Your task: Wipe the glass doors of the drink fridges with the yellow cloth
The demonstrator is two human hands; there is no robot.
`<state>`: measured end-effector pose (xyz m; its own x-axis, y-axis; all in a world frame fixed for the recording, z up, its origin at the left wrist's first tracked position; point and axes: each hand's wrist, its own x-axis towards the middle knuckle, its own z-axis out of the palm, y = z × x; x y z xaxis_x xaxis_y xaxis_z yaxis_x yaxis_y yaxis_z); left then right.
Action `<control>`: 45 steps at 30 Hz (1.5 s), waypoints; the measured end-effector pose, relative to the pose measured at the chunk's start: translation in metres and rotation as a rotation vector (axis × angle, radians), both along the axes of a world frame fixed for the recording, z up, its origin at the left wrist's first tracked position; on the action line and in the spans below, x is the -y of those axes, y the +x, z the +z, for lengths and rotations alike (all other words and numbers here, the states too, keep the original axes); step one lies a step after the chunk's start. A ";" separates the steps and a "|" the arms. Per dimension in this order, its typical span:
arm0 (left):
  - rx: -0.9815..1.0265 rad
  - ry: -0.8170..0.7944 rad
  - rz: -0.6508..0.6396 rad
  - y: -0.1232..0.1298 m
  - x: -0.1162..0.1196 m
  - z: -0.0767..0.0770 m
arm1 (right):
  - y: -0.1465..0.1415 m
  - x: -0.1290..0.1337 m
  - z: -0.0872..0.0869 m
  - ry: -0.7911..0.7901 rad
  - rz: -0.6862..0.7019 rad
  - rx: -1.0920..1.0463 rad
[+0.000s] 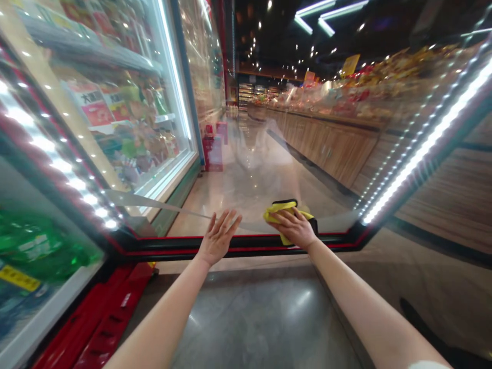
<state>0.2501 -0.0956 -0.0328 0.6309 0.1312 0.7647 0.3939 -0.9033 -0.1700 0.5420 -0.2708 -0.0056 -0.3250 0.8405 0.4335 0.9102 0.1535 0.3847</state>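
A glass door pane in a black frame (169,246) with red trim stands before me, with bright light strips along both sides. My left hand (218,237) lies with its fingers spread at the lower edge of the glass and holds nothing. To its right, my right hand (292,228) is on a yellow cloth (283,207) with dark edging, pressed against the lower part of the pane. The cloth bunches under the fingers and sticks out on both sides of the hand.
On the left are a lit cabinet (154,174) with packaged goods and green bottles (42,246) behind the door's side. Beyond the glass, a wooden display counter (326,146) piled with goods runs along the right of an aisle. Red boxes (212,154) stand farther off.
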 end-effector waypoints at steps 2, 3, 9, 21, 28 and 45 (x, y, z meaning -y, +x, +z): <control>-0.003 0.022 0.001 0.010 0.005 0.000 | 0.019 0.020 -0.008 0.069 -0.120 -0.032; -0.006 0.029 0.000 0.014 0.007 0.000 | 0.025 0.029 -0.015 0.075 -0.152 -0.038; -0.121 0.084 -0.089 0.043 0.026 -0.009 | 0.020 0.024 -0.021 -0.086 0.038 0.023; -0.174 0.059 -0.112 0.066 0.033 -0.010 | 0.034 0.037 -0.026 -0.048 -0.041 -0.002; -0.125 0.060 -0.160 0.083 0.040 -0.003 | 0.059 0.043 -0.023 0.448 -0.534 -0.335; -0.141 0.002 -0.242 0.124 0.056 -0.005 | 0.019 -0.011 -0.053 0.687 -0.760 -1.232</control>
